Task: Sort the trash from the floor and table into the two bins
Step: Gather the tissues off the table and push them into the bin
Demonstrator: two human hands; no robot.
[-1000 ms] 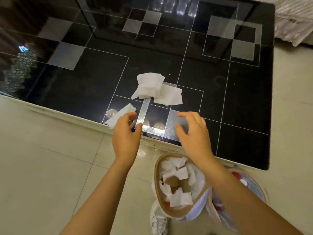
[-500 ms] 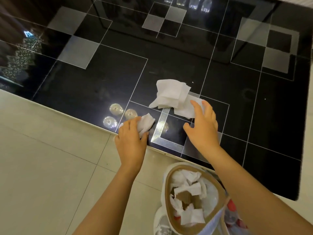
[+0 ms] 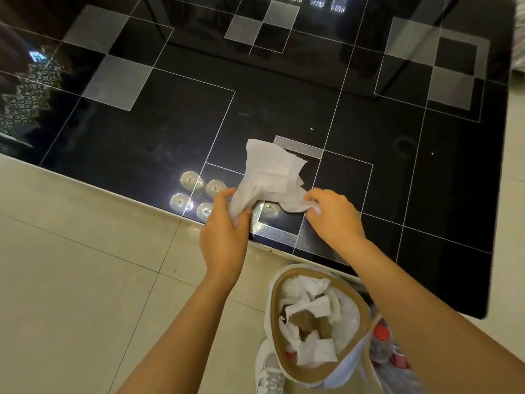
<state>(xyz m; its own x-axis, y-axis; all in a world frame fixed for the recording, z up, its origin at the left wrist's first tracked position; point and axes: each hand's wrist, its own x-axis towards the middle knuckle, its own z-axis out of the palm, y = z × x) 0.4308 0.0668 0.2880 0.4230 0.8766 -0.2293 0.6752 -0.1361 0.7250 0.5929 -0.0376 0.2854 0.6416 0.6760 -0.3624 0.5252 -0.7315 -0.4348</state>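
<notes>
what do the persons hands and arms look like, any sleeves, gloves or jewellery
Both forearms are bare all the way to the bottom edge of the frame, with no sleeve showing. The left hand and right hand wear no gloves. No watch, bracelet or ring shows.

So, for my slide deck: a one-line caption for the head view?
Both hands gather white tissues at the black table's edge, above a paper-filled bin.
</notes>
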